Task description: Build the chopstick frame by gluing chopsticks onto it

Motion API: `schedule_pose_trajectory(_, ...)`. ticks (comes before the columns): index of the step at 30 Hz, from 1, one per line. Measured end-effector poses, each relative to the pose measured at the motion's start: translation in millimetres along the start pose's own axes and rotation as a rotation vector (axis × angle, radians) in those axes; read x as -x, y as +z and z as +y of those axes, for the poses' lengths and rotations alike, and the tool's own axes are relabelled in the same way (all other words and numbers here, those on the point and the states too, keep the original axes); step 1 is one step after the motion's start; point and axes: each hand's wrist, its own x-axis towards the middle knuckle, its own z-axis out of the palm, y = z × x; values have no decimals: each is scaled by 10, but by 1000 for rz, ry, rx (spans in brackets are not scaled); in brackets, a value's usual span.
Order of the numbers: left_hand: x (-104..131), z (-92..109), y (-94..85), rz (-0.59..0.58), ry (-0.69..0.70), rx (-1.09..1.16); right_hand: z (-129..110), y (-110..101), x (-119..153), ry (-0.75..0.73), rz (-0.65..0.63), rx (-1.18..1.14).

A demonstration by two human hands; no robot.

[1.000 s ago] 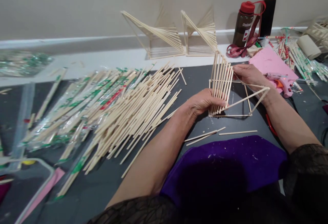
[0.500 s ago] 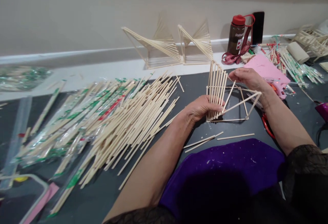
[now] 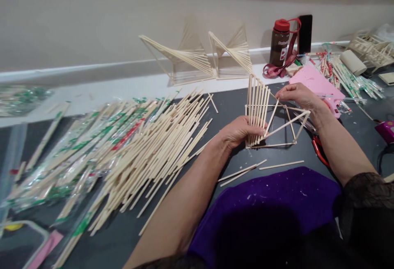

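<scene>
My left hand (image 3: 236, 132) is closed round the near lower part of a small open frame (image 3: 257, 111) built from wooden chopsticks, its thumb across a fan of upright sticks. To the right of the fan, a single slanted chopstick (image 3: 272, 116) leans across the frame. My right hand (image 3: 298, 94) is closed in a pinch at the upper end of that chopstick. The frame's right side slopes down to joined corners on the table. A few loose chopsticks (image 3: 281, 165) lie in front of it.
A big heap of bare chopsticks (image 3: 160, 154) and wrapped ones (image 3: 76, 137) spreads to the left. Two finished-looking stick models (image 3: 192, 62) stand by the wall. A bottle (image 3: 279, 43), a phone (image 3: 305, 33), pink sheet (image 3: 304, 81) and red-handled pliers (image 3: 320, 150) are at right.
My right fingertips have come down slightly onto the slanted chopstick's upper end. My left hand keeps its hold on the frame. The whole view has shifted a little.
</scene>
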Motion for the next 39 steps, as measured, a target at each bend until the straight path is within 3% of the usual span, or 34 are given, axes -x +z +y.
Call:
schedule_pose_trajectory(15, -7, -16, -12, 12, 1, 5, -2, -17, -15, 47, 30, 95)
schedule_pose_trajectory(27, -18, -23, -29, -29, -10, 4, -103, 212, 31, -164, 145, 101)
schedule_pose_trajectory(39, -73, -98, -106, -82, 18, 2, -68, 279, 16, -300, 178, 102)
